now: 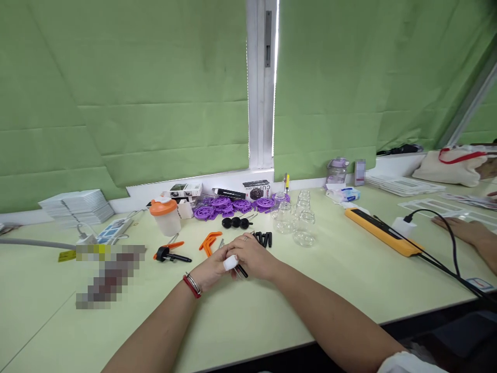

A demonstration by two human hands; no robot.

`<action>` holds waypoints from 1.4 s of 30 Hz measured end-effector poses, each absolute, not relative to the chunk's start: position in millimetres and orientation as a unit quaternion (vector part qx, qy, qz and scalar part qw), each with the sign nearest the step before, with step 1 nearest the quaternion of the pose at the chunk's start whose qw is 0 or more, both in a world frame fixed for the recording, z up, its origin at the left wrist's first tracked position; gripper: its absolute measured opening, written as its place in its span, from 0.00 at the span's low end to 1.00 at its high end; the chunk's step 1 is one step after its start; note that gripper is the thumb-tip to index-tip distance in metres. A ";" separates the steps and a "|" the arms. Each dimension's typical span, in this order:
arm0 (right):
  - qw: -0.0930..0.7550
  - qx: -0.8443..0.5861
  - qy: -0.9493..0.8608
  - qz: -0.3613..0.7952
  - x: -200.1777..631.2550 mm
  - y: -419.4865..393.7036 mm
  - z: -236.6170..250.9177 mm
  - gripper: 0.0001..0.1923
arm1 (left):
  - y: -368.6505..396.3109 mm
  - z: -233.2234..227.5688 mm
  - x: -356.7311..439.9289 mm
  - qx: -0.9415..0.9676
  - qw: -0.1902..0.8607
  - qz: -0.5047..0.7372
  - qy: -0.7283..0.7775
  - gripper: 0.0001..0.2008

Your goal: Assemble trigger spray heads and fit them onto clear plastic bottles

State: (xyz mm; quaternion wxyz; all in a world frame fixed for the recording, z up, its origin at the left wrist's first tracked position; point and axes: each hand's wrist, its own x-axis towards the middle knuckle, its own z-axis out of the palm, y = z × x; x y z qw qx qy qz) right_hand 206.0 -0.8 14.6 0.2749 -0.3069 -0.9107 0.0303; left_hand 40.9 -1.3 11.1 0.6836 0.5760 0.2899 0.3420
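My left hand [212,269] and my right hand [254,255] meet at the middle of the pale table [272,311]. Together they grip a small white-tipped piece [230,262] with a black rod [243,271] sticking out below. The left wrist wears a red and silver bracelet. Just beyond the fingers lie several short black tubes [264,239] and an orange handle [208,241]. Exactly which hand grips which piece is hard to tell.
Clear glass cups [298,220], purple plastic wheels [233,205], black balls [235,223], an orange-lidded cup [165,216] and small boxes sit behind. An orange-black tool [171,254] lies left. A yellow power strip [382,231] with black cables is right, near another person's hand [458,228].
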 end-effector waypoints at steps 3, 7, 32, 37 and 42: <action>0.294 -0.271 -0.915 0.055 204.7 0.2 13.9 0.11 | -0.6 10.4 42.2 0.636 0.625 0.328 0.314 0.08; 0.334 -0.280 -0.900 0.026 204.0 2.5 16.1 0.13 | 2.8 8.4 41.9 0.651 0.584 0.341 0.344 0.09; 0.223 -0.780 -0.561 0.168 288.9 52.2 -16.5 0.10 | 21.8 -7.4 37.4 0.556 0.419 0.509 0.506 0.17; 0.224 -0.786 -0.553 0.163 286.8 49.3 -13.0 0.09 | 26.4 -8.8 34.7 0.553 0.409 0.518 0.509 0.20; 0.208 -0.797 -0.545 0.157 283.6 48.8 -12.0 0.11 | 26.4 -7.5 32.2 0.550 0.414 0.521 0.505 0.19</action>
